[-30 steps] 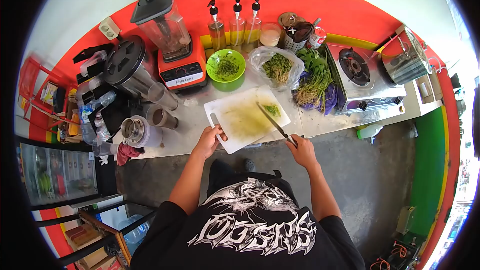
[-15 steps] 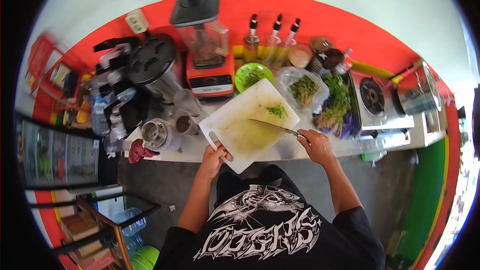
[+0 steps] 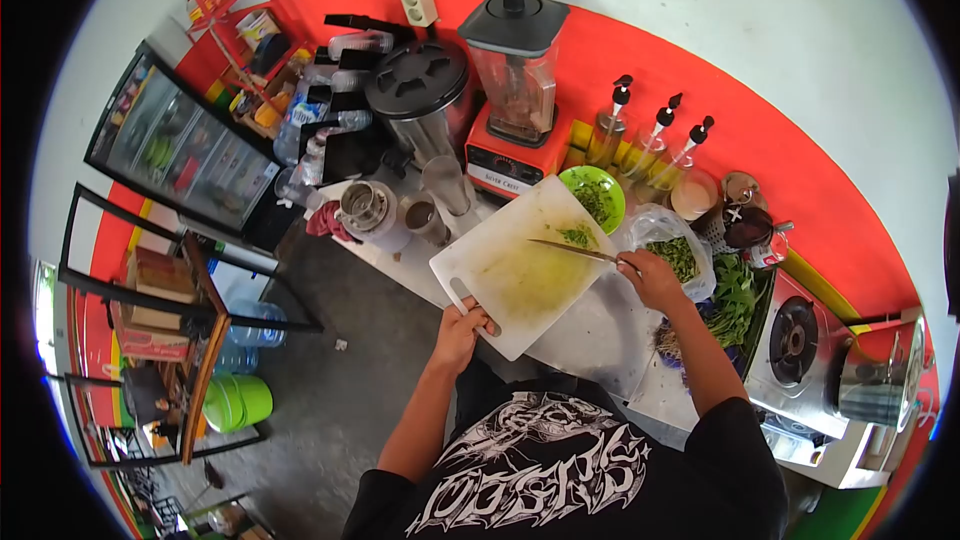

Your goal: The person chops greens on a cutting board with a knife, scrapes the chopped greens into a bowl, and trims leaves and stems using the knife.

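Observation:
My left hand grips the handle end of a white cutting board, fingers through its slot. The board is held at a slant, its far corner by the rim of a green bowl with chopped greens in it. My right hand is closed round the handle of a knife. Its blade lies across the board, just beside a small heap of chopped greens. Right of the bowl, a clear plastic bag holds more cut greens. Leafy stalks with roots lie beyond my right forearm.
A red blender stands behind the board, with three pump bottles to its right. Cups and a metal-topped jar are on the left. A gas stove with a pot is at the right.
The view has turned toward the left. The board has been lifted off the counter and brought to the green bowl, and the knife has moved with it, its blade now near the greens.

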{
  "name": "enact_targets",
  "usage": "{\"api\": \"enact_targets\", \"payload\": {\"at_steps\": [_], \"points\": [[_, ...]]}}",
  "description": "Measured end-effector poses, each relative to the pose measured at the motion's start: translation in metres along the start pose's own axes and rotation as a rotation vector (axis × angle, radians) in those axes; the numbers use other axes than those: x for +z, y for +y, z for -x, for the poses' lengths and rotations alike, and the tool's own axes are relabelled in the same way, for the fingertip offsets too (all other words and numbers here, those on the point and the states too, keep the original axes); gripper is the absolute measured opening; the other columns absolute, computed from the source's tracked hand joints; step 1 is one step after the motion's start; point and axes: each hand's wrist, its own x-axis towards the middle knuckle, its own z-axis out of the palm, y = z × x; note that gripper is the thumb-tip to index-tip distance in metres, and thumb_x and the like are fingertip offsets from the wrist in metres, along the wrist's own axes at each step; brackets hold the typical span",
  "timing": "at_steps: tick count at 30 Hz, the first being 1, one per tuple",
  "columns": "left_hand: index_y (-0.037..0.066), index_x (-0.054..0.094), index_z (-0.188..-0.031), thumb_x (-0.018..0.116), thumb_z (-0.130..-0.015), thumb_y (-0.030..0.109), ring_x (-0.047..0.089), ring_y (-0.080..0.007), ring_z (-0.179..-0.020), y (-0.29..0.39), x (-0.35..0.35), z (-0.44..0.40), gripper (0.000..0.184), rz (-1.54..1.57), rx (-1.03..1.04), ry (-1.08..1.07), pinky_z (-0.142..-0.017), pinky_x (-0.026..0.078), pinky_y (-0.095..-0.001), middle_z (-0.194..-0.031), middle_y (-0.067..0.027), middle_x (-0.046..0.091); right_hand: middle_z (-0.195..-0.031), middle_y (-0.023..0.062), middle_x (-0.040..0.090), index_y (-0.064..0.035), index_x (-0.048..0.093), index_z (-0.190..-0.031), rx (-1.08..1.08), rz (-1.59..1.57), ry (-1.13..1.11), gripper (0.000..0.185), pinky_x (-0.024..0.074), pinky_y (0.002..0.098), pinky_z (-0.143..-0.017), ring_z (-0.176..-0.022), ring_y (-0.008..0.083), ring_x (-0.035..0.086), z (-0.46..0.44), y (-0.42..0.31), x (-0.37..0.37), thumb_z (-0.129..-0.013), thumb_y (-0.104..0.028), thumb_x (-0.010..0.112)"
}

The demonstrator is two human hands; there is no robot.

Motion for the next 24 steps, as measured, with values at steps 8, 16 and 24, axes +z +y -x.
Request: {"api": "enact_targets", "payload": {"at_steps": [8, 16, 24], "points": [[-0.006, 0.067, -0.111, 0.05, -0.09, -0.003, 0.057, -0.0119, -0.074, -0.019, 0.044, 0.008, 0.027, 0.042, 0.01, 0.114, -0.071, 0.046, -0.0254, -0.089, -0.0054, 0.066, -0.091, 0.0175, 0.06, -0.0077, 0.069, -0.11, -0.115, 0.002, -0.005, 0.023, 0.0487, 0.0471, -0.08, -0.09, 0.0395, 0.061, -0.037, 0.057, -0.004, -0.098, -0.027, 0.064], [-0.004, 0.067, -0.107, 0.051, -0.092, 0.002, 0.058, -0.0105, -0.075, -0.033, 0.064, 0.013, 0.023, 0.038, 0.003, 0.148, -0.067, 0.042, -0.0236, -0.086, -0.0036, 0.064, -0.089, 0.0177, 0.059, -0.0058, 0.067, -0.109, -0.084, -0.036, 0.0, 0.022, 0.0478, 0.0476, -0.078, -0.086, 0.0404, 0.06, -0.067, 0.085, 0.006, -0.098, -0.025, 0.064], [-0.006, 0.066, -0.113, 0.051, -0.093, 0.002, 0.06, -0.0124, -0.079, -0.028, 0.085, 0.013, 0.026, 0.035, -0.012, 0.149, -0.075, 0.047, -0.0272, -0.088, -0.0045, 0.065, -0.089, 0.015, 0.06, -0.0048, 0.071, -0.106, -0.029, -0.175, 0.153, 0.02, 0.0496, 0.0424, -0.073, -0.078, 0.0332, 0.061, -0.035, 0.046, 0.017, -0.095, -0.021, 0.07]]}}
